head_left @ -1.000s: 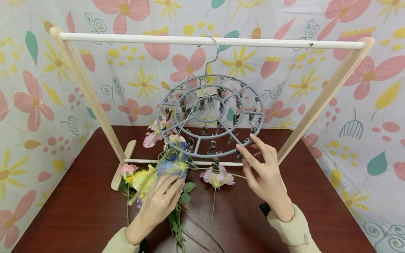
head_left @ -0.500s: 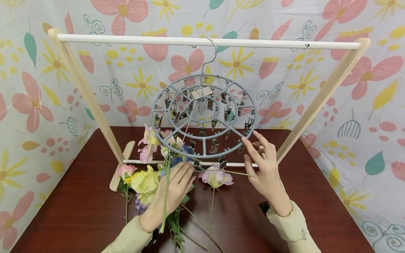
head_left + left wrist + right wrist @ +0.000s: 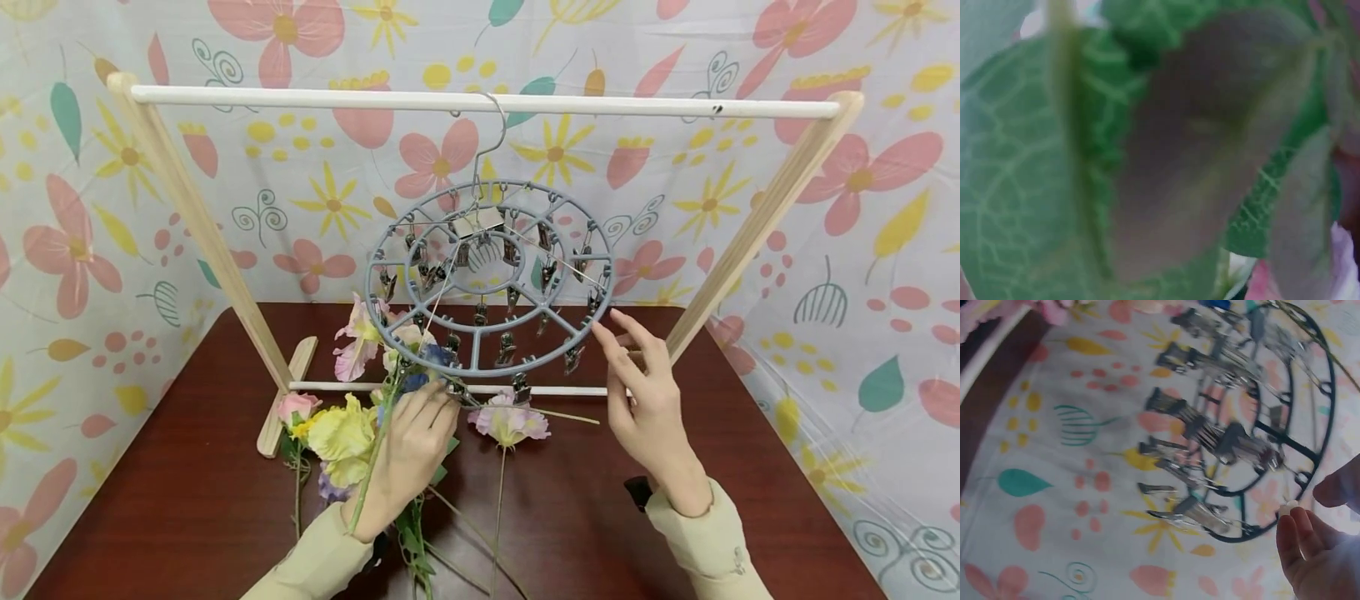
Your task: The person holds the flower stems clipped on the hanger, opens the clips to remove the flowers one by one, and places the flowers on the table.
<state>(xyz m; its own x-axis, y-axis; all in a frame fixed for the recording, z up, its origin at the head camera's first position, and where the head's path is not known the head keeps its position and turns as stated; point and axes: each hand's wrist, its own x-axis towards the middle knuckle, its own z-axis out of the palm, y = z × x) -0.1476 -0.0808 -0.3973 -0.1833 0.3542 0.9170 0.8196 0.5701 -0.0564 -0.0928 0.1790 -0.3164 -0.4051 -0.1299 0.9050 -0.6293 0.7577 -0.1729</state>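
Observation:
A round grey clip hanger (image 3: 474, 333) hangs by its metal hook from a white rod, with several metal clips (image 3: 506, 348) dangling. My right hand (image 3: 647, 387) is at its right front rim, fingertips touching or very near it; the right wrist view shows the fingers (image 3: 1300, 540) beside the rim. Under the left front rim, my left hand (image 3: 416, 454) reaches toward a blue flower (image 3: 411, 385) and a clip (image 3: 456, 388), its fingertips partly hidden. A green stem (image 3: 372, 467) hangs across that hand. Blurred leaves (image 3: 1210, 137) fill the left wrist view.
Yellow (image 3: 341, 437), pink (image 3: 297, 406) and lilac flowers surround my left hand. A lilac-pink flower (image 3: 512, 422) sits below the front clips, its stem toward me. The wooden stand's posts (image 3: 765, 225) rise on both sides of the dark red table (image 3: 570, 517).
My left hand has moved slightly right, off the yellow flower. The hanger has turned and swayed, swinging its green stem across that hand. My right hand has shifted slightly right along the rim.

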